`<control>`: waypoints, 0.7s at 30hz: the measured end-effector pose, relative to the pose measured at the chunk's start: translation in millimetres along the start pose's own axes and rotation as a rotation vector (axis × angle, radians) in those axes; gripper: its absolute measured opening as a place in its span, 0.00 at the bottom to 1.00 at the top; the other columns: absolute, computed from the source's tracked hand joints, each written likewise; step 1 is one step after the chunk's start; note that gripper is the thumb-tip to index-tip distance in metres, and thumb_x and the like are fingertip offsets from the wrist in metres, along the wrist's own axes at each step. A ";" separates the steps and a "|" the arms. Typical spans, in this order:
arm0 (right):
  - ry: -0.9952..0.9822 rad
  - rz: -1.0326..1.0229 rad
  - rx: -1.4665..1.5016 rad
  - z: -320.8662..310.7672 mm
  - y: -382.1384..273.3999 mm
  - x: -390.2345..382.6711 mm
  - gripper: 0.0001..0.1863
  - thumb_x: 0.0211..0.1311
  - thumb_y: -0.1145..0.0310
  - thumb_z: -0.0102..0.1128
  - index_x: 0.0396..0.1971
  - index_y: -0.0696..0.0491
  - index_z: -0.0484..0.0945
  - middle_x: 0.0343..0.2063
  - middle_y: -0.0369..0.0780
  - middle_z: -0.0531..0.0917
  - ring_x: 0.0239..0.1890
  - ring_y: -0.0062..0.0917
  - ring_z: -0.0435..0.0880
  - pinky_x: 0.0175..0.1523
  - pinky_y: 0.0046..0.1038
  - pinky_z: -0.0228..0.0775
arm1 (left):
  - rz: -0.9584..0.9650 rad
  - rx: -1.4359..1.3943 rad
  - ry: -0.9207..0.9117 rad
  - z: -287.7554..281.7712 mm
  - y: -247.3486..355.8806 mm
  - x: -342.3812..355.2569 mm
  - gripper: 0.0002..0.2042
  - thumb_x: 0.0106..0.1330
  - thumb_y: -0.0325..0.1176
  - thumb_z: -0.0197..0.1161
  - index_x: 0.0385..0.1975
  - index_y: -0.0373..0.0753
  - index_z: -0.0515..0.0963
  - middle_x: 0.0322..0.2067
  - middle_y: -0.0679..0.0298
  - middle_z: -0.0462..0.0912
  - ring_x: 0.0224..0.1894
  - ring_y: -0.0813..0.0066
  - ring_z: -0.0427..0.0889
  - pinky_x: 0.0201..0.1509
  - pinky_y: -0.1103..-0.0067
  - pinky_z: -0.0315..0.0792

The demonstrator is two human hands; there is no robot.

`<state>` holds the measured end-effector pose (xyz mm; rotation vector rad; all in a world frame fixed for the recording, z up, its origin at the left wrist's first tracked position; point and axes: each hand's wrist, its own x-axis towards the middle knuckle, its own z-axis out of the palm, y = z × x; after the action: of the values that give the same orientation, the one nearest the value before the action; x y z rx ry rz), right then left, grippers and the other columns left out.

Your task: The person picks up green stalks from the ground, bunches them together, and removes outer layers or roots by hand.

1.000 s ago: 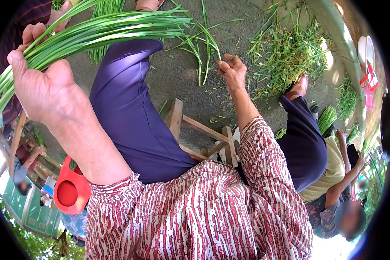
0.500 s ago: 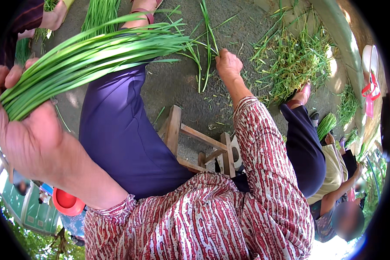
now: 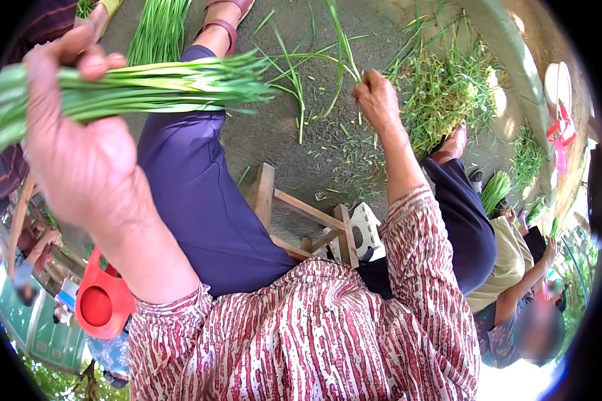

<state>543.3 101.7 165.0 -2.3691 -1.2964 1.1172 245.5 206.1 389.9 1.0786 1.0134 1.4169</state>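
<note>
My left hand (image 3: 90, 147) is closed round a thick bunch of long green garlic chives (image 3: 160, 87), raised at the left. The bunch lies nearly level, its cut-looking ends pointing right over my left knee. On the other side my right hand (image 3: 378, 97) pinches a few loose chive stems (image 3: 344, 50) whose bent leaves hang above the ground. Their lower ends are hidden in my fingers. Just right of that hand, a heap of trimmed leaves and scraps (image 3: 458, 87) covers the ground.
Another chive bundle (image 3: 159, 30) lies beyond my left foot. A wooden stool frame (image 3: 308, 210) stands between my legs. A red plastic chair (image 3: 104, 301) is at lower left. A person (image 3: 508, 294) sits at right near a small bundle (image 3: 495, 190). A white sandal (image 3: 557, 87) lies far right.
My left hand has swung the bunch rightward and turned it more level. My right hand has moved right, drawing the loose stems with it.
</note>
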 end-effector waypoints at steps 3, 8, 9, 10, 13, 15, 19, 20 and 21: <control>0.175 -0.111 -0.038 -43.1 -35.5 -36.5 0.11 0.53 0.65 0.53 0.34 0.53 0.79 0.26 0.50 0.81 0.34 0.46 0.80 0.42 0.40 0.71 | -0.132 -0.114 -0.106 16.5 -7.4 -4.5 0.10 0.68 0.31 0.54 0.36 0.29 0.75 0.32 0.58 0.76 0.29 0.76 0.73 0.38 0.76 0.69; 0.185 -0.322 -0.199 -86.2 -78.6 -77.9 0.09 0.53 0.66 0.54 0.30 0.55 0.79 0.20 0.48 0.79 0.30 0.44 0.80 0.37 0.41 0.70 | -0.096 0.072 -0.264 40.7 -35.7 -11.5 0.09 0.60 0.27 0.61 0.37 0.30 0.79 0.27 0.62 0.80 0.23 0.84 0.73 0.24 0.88 0.66; 0.185 -0.365 -0.232 -93.0 -85.9 -84.2 0.09 0.54 0.67 0.54 0.29 0.55 0.78 0.20 0.48 0.79 0.29 0.44 0.80 0.36 0.41 0.70 | -0.121 0.137 -0.333 47.2 -38.6 -14.8 0.08 0.60 0.27 0.62 0.36 0.31 0.80 0.27 0.64 0.81 0.23 0.86 0.72 0.24 0.88 0.66; 0.161 -0.395 -0.226 -101.3 -93.7 -91.4 0.08 0.54 0.67 0.54 0.28 0.56 0.78 0.19 0.48 0.78 0.29 0.44 0.80 0.36 0.41 0.70 | -0.152 0.204 -0.405 54.9 -38.8 -17.9 0.07 0.59 0.28 0.63 0.35 0.33 0.81 0.28 0.65 0.82 0.22 0.87 0.72 0.25 0.88 0.67; 0.104 -0.513 -0.197 -121.7 -116.2 -104.8 0.07 0.54 0.70 0.53 0.26 0.58 0.76 0.17 0.48 0.76 0.27 0.43 0.79 0.34 0.39 0.69 | -0.145 0.270 -0.538 70.6 -41.2 -32.0 0.08 0.57 0.30 0.67 0.34 0.35 0.81 0.23 0.69 0.82 0.25 0.86 0.77 0.28 0.86 0.71; 0.017 -0.532 -0.209 -136.6 -133.8 -113.1 0.06 0.54 0.70 0.54 0.26 0.58 0.75 0.17 0.48 0.76 0.27 0.44 0.79 0.34 0.39 0.69 | -0.163 0.246 -0.602 73.3 -48.5 -36.0 0.08 0.58 0.29 0.65 0.35 0.33 0.80 0.21 0.70 0.79 0.24 0.87 0.75 0.26 0.85 0.69; -0.055 -0.576 -0.084 -151.9 -149.5 -120.2 0.07 0.52 0.71 0.55 0.26 0.59 0.75 0.16 0.48 0.75 0.24 0.44 0.78 0.30 0.37 0.68 | -0.408 0.259 -0.702 77.1 -46.7 -34.6 0.09 0.58 0.29 0.65 0.36 0.32 0.80 0.19 0.70 0.76 0.20 0.86 0.71 0.23 0.84 0.66; -0.064 -0.573 -0.028 -154.2 -150.9 -120.2 0.07 0.52 0.71 0.55 0.25 0.60 0.75 0.15 0.48 0.75 0.23 0.44 0.78 0.29 0.36 0.68 | -0.437 0.256 -0.740 76.8 -49.3 -34.7 0.09 0.58 0.30 0.65 0.36 0.33 0.81 0.21 0.70 0.78 0.20 0.87 0.70 0.23 0.85 0.65; -0.027 -0.591 0.026 -153.5 -148.1 -117.1 0.07 0.52 0.70 0.55 0.23 0.60 0.74 0.14 0.47 0.74 0.19 0.40 0.76 0.26 0.34 0.66 | -0.466 0.252 -0.778 75.1 -53.4 -34.8 0.10 0.58 0.32 0.65 0.36 0.34 0.81 0.24 0.69 0.81 0.20 0.88 0.69 0.23 0.87 0.63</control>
<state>521.4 120.2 406.6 -1.7595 -1.8064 0.9619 332.8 179.4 352.9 1.3160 0.7902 0.4234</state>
